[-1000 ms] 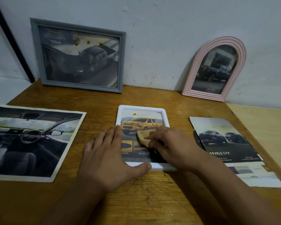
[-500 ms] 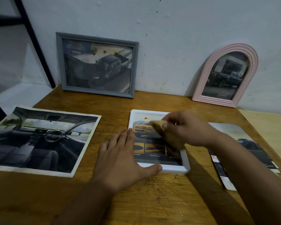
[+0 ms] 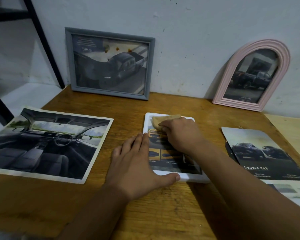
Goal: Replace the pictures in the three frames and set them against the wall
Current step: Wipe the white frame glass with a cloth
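Head cam: we'd keep the left hand (image 3: 137, 167) flat pinning the white frame (image 3: 189, 178) while the right hand (image 3: 180, 134), pinching the tan cloth (image 3: 158, 121), wipes gently.

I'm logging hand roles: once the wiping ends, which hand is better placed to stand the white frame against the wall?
Probably the left hand: it is empty and already braces the white frame's left edge and near rim. The right hand is pressing a tan cloth on the glass.

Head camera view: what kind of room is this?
Probably a plain room at home, not a workshop: a worn wooden table against a scuffed painted wall, with picture frames like the grey frame leaning there.
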